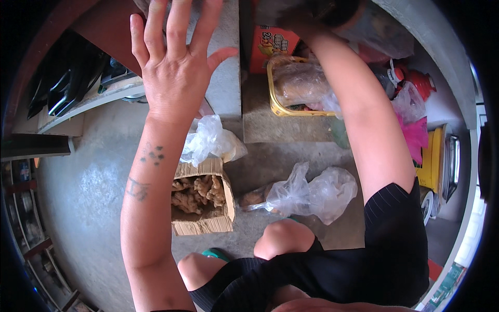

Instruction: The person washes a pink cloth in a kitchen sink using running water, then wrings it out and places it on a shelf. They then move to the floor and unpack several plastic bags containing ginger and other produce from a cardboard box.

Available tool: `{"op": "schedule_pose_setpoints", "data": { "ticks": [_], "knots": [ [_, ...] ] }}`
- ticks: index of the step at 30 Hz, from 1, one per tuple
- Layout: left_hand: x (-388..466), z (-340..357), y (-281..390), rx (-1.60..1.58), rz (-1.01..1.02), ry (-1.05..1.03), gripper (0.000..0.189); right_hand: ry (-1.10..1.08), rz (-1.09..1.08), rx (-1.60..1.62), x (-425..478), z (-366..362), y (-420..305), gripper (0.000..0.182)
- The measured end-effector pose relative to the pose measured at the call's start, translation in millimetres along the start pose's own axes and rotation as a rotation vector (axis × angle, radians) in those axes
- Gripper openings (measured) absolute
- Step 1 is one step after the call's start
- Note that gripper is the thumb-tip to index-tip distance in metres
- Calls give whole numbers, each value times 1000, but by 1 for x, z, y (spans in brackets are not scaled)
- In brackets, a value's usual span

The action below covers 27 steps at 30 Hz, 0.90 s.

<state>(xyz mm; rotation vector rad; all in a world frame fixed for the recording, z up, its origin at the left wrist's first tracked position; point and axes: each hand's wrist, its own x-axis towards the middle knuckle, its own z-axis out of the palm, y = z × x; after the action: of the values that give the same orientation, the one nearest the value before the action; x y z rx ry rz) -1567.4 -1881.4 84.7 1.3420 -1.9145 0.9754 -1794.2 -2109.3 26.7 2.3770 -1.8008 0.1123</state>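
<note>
My left hand (175, 66) is raised over a grey concrete ledge (226, 89), its back towards me. Its fingers are spread and hold nothing that I can see; some fingertips run past the top edge. My right hand (298, 19) reaches far forward into shadow, beside a dark rounded object (339, 11). Blur and darkness hide its fingers, so its grip is unclear. Below my right forearm lies a yellow plastic basket (304, 113) with a plastic-wrapped bundle (298, 84) in it. A red printed carton (269, 43) stands behind the basket.
On the concrete floor, an open cardboard box (202, 227) holds ginger roots (208, 189). A white plastic bag (208, 138) sits by it, and a clear plastic bag (312, 195) lies before my knees. To the right are a red-capped bottle (397, 73) and a yellow bucket (429, 160).
</note>
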Motion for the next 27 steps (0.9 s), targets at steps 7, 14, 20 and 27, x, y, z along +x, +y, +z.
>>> {"op": "schedule_pose_setpoints", "data": {
  "ticks": [7,14,20,27],
  "knots": [
    [2,-2,4,3,14,81,108,23,-70,6,-43,-18,-13,39],
    [-6,11,-6,252,57,97,114,67,-56,213,-169,-66,35,40],
    [-17,-34,49,-228,-84,75,72,-108,276,-25,-274,70,131,81],
    [-129,-57,93,-588,-224,-391,54,172,418,267,-267,73,157,35]
  ]
}}
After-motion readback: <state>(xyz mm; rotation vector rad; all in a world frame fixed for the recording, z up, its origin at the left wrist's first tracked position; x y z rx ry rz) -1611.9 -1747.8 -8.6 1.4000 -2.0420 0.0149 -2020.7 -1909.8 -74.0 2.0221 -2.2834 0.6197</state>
